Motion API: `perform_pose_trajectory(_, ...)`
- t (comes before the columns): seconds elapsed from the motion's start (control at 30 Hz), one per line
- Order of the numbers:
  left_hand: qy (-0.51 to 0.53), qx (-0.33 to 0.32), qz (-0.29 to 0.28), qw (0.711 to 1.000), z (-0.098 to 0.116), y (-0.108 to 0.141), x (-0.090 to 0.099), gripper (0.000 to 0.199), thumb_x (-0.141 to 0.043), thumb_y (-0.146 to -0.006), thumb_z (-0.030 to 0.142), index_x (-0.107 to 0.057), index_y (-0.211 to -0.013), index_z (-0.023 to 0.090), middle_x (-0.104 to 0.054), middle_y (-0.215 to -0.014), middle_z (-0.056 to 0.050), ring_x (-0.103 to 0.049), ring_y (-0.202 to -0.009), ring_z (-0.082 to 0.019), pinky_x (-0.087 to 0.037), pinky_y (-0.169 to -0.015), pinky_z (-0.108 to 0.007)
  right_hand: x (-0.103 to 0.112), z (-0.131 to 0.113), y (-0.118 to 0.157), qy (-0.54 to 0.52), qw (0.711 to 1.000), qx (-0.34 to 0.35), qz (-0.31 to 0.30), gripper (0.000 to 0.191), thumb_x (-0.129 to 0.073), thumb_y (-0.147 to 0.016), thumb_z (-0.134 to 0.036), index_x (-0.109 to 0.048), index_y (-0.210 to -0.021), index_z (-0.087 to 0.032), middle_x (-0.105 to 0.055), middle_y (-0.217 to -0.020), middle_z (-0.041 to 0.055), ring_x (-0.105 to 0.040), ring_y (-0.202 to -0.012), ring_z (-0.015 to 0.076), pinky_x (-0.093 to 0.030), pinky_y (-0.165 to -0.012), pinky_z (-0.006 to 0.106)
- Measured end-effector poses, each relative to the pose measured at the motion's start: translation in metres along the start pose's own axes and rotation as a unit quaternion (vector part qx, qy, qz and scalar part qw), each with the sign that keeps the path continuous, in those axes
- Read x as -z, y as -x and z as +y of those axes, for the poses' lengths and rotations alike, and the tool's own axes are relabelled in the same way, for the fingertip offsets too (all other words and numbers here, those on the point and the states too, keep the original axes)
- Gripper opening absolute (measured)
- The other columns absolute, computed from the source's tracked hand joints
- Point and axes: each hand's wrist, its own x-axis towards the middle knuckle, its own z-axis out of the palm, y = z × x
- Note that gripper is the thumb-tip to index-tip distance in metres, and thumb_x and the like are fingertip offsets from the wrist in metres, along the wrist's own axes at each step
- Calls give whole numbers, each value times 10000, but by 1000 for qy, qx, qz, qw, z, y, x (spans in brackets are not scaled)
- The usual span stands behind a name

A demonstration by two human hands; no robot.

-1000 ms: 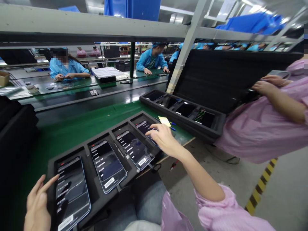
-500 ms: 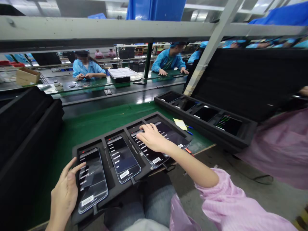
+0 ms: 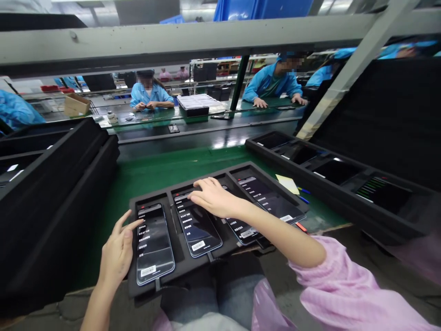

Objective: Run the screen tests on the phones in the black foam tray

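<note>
Four phones with lit text menus lie in a black foam tray (image 3: 138, 287) at the green table's front edge. My left hand (image 3: 119, 250) is at the tray's left end, fingers apart, one fingertip at the upper left of the leftmost phone (image 3: 155, 248). Over the upper part of the second phone (image 3: 200, 230) hovers my right hand (image 3: 215, 197), its fingers spread and holding nothing; whether a fingertip touches the screen cannot be told. My right hand and forearm partly cover the third phone (image 3: 246, 232). The rightmost phone (image 3: 268, 197) shows its menu.
Stacked black foam trays (image 3: 69, 197) stand at the left. Another foam tray (image 3: 292, 177) with phones lies at the right, beside a yellow note (image 3: 287, 184) and blue pens. A slanted post (image 3: 354, 69) rises behind. Across the line, people in blue work.
The view has turned left, so the tray appears further right. My right hand has moved left from the third phone to the second. My left hand stays by the leftmost phone.
</note>
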Motion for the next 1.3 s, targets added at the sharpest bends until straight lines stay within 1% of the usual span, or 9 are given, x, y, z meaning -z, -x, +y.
perform_pose_trajectory(0.23, -12, -4, -35, 999, 8, -3, 2, 641, -169, -808, 633, -668, -1029, 296, -400, -1409, -4, -521, -1123, -267, -450, -871, -390, 16, 23, 34, -29, 997, -52, 52, 442, -217, -951, -400, -619, -1107, -301, -528, -1157, 82, -402, -1178, 253, -296, -1001, 491)
perform_pose_trajectory(0.4, 16, 18, -18, 1000, 6, 0, 0, 583, -196, -829, 607, -598, -1139, 321, -370, -1428, 15, -489, -1167, -258, -452, -872, -373, 28, 62, 63, -26, 981, -164, 103, 471, -214, -936, -418, -635, -1107, -293, -513, -1191, 87, -420, -1161, 271, -292, -1004, 493)
perform_pose_trajectory(0.57, 29, 47, -20, 998, 10, 1, 0, 541, -218, -835, 605, -598, -1108, 333, -380, -1419, 18, -468, -1184, -311, -373, -974, -513, 32, 102, 93, -71, 960, -249, 109, 538, -168, -948, -396, -686, -1030, -278, -561, -1064, 76, -492, -1040, 240, -356, -949, 435)
perform_pose_trajectory(0.67, 32, 48, -21, 998, 16, 1, 1, 534, -234, -833, 613, -582, -1119, 328, -382, -1416, 11, -427, -1225, -322, -299, -1030, -542, 27, 115, 102, -101, 949, -279, 108, 565, -161, -952, -405, -707, -974, -258, -562, -1036, 72, -498, -1015, 226, -362, -944, 408)
perform_pose_trajectory(0.83, 55, 64, -10, 996, 13, -1, -3, 514, -262, -827, 621, -531, -1171, 349, -376, -1421, 18, -364, -1283, -291, -213, -1093, -482, 15, 122, 101, -94, 947, -296, 78, 523, -215, -948, -416, -712, -954, -254, -546, -1052, 76, -470, -1061, 240, -327, -977, 419)
perform_pose_trajectory(0.97, 110, 93, 13, 989, 13, -1, -6, 571, -324, -810, 621, -478, -1242, 281, -398, -1407, -37, -331, -1306, -255, -212, -1107, -422, 11, 123, 101, -89, 947, -298, 79, 505, -236, -945, -425, -710, -941, -253, -543, -1078, 76, -461, -1080, 250, -321, -979, 431)
perform_pose_trajectory(1.1, 192, 172, -21, 966, 20, 8, -4, 721, -406, -740, 669, -306, -1364, 322, -290, -1474, -1, -337, -1297, -307, -240, -1092, -493, 13, 122, 110, -92, 945, -288, 127, 517, -210, -953, -385, -705, -938, -239, -562, -1091, 70, -472, -1067, 231, -335, -976, 402)
perform_pose_trajectory(1.23, 226, 176, -42, 957, 19, 17, -5, 800, -405, -728, 676, -161, -1410, 337, -191, -1510, 3, -318, -1304, -334, -259, -1079, -525, 12, 118, 119, -104, 944, -282, 135, 491, -232, -948, -373, -706, -952, -248, -580, -1063, 67, -480, -1044, 236, -344, -968, 412)
perform_pose_trajectory(1.3, 191, 153, -40, 969, 18, 19, -4, 762, -382, -745, 665, -192, -1403, 331, -160, -1516, 3, -301, -1312, -335, -250, -1084, -525, 11, 111, 120, -104, 947, -281, 118, 472, -245, -945, -360, -704, -957, -251, -564, -1081, 73, -472, -1054, 241, -338, -973, 425)
